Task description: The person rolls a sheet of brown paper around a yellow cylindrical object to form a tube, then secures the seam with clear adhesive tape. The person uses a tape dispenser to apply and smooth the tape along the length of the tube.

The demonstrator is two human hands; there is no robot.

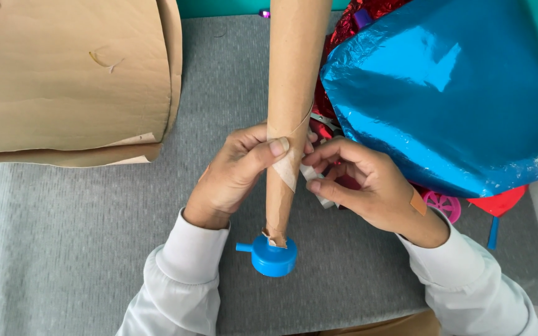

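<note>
my left hand fingers pinch the tape on the brown paper cone; right hand, at 3 o'clock, grips a tape strip; i'd press flat.

Home craft corner: cardboard, foil, felt mat.

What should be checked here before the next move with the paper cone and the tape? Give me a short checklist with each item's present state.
1. Left hand grips the brown paper cone, thumb on the seam: ok.
2. Strip of tape lies across the cone's seam: ok; fully stuck down: cannot tell.
3. Cone's narrow end sits in the blue cap: ok, though the paper edge there is torn.
4. Right hand holds a small white piece beside the cone: ok; what it is: cannot tell.
5. Blue foil balloon is apart from both hands: ok.
</note>
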